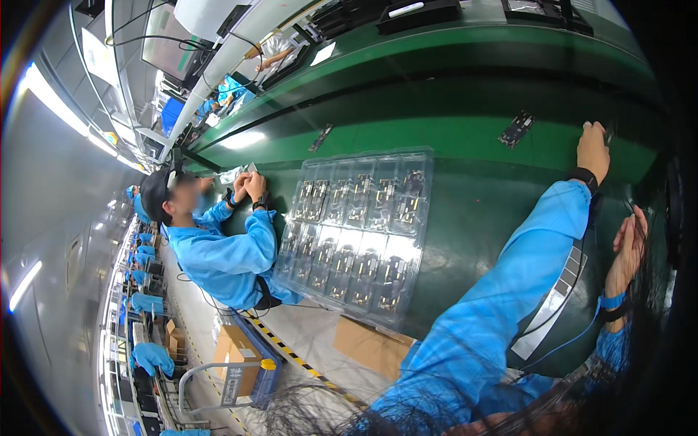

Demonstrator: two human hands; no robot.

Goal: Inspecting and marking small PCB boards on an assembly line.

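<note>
My left hand [594,152], in a blue sleeve with a dark wrist band, reaches over the green bench's right end. Its fingers are curled near a small greyish thing at their tips, too dim to name. Closer to me, my right hand [628,245] has its fingers drawn together around something thin that I cannot make out. A blue band circles that wrist. Left of my left hand, a dark circuit board [517,130] lies on the green strip. A clear plastic tray [417,287] holding several circuit boards in its compartments rests on the bench, left of my left forearm.
Another circuit board [321,138] lies beyond the tray. A white strip with grey squares [554,309] and cables lie beside my left forearm. At the left, a co-worker [218,247] in blue handles something small. Cardboard boxes [236,360] and a trolley stand on the floor.
</note>
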